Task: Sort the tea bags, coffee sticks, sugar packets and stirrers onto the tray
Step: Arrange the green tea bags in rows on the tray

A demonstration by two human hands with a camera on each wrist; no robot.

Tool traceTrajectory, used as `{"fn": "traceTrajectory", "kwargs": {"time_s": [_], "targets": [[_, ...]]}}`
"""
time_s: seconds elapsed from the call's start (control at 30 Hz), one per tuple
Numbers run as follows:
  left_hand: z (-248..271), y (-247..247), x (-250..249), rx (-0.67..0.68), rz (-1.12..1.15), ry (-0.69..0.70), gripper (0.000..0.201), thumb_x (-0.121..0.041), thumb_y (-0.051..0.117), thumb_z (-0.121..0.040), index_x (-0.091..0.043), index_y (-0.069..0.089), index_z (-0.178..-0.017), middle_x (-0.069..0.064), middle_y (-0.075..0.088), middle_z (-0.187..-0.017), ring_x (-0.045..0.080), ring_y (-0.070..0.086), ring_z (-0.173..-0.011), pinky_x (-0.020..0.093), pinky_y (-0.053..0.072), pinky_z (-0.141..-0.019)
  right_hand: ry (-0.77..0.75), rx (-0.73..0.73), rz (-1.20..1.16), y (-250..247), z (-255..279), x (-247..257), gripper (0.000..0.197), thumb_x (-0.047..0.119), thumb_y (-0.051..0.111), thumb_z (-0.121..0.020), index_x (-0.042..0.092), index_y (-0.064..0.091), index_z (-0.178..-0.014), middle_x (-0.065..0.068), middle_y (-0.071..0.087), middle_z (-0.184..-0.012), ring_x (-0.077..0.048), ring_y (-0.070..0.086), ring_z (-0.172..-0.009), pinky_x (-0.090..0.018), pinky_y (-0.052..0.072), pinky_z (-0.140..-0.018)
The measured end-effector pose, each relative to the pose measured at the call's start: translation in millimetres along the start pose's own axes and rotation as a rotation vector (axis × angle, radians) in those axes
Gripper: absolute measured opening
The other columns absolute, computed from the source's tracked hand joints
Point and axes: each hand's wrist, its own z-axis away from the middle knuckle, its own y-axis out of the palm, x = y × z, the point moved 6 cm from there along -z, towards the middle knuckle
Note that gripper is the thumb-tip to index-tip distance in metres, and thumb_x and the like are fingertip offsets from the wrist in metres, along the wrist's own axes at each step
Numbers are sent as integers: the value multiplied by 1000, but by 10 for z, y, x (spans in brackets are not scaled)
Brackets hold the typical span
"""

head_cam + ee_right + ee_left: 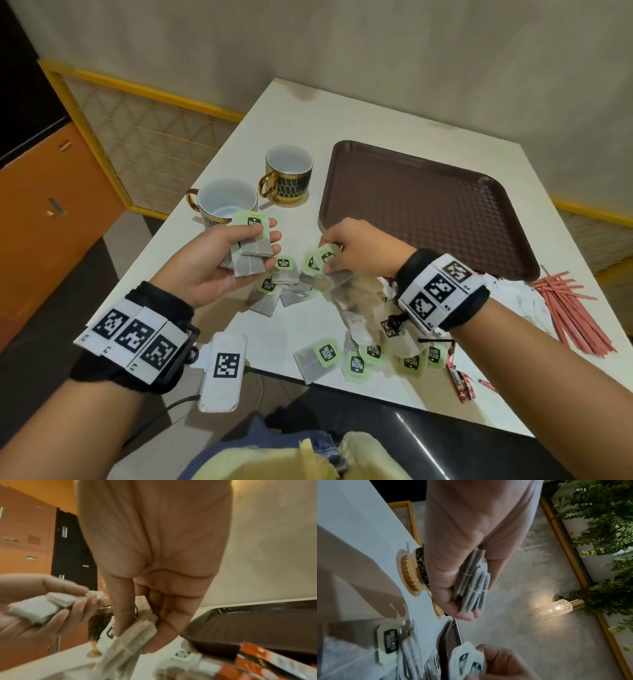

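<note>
Nearest the desk [513, 192] edge, a row of loose tea bags [356, 359] with green tags is seen lying flat, and red coffee sticks [462, 380] are seen at the near right corner. A little further in, the left hand [209, 263] is held palm-up, its fingers [464, 614] curled round a stack of tea bags [250, 253]; in the left wrist view the stack is seen clamped edge-on between thumb and fingers. Beside it, the right hand [359, 253] is lowered over a second scatter of bags, its fingers [120, 615] pinched on a small bundle [325, 260] of bags by the tags. To the right, pink stirrers [575, 308] are fanned on the desk beside white packets [524, 301]. Beyond the hands stand two gold-handled cups [289, 176], and the brown tray [428, 209] lies with nothing visible on it, so the sorting is judged barely begun. A slip is judged the main risk: the left stack is thick and uneven, and adding more bags could make it splay and drop. Strings could also snag neighbouring bags and drag them off the near edge, and a wide swing could knock a cup.
</note>
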Motion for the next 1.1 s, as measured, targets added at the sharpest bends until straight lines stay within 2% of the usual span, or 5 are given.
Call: {"fn": "traceTrajectory", "kwargs": {"time_s": [0.13, 0.43, 0.67, 0.9, 1.1], "targets": [[14, -64, -45, 2, -19, 38, 25, -14, 51, -98, -11, 64, -118, 5, 74, -94, 15, 69, -83, 32, 56, -79, 3, 0, -214, -89, -79, 143, 14, 17, 71, -86, 6, 65, -80, -18, 65, -78, -28, 60, -70, -39, 50, -71], [-24, -83, -74, 6, -47, 43, 20, -13, 49, -99, -12, 66, -110, 5, 74, -96, 15, 68, -84, 30, 56, -79, 148, 93, -9, 426, -452, 379, 17, 5, 69, -82, 9, 62, -97, -5, 55, -88, -22, 53, -81, -22, 35, -50], [-94, -114, 16, -7, -40, 23, 20, -13, 51, -98, -13, 66, -112, 5, 75, -99, 16, 68, -88, 30, 55, -81, 179, 101, -44, 499, -438, 326, 16, 3, 70, -78, 10, 56, -77, -5, 57, -77, -22, 55, -73, -20, 37, -48], [-81, -186, 0, -37, -21, 76, 24, -15, 52, -98, -11, 63, -119, 4, 74, -96, 16, 69, -85, 30, 57, -74, 148, -103, -496, 3, -195, 138, 31, -3, 79, -73, 12, 55, -84, 2, 56, -64, -10, 59, -50, -23, 48, -49], [-29, 272, 25, 187, 94, 17, 43, -42, 50, -96, -13, 63, -125, 9, 68, -121, 21, 67, -102, 33, 56, -83, -39, -85, -1004, -296, 90, 294, 35, -2, 79, -68, 9, 60, -96, -13, 61, -78, -31, 57, -79, -41, 47, -73]]}}
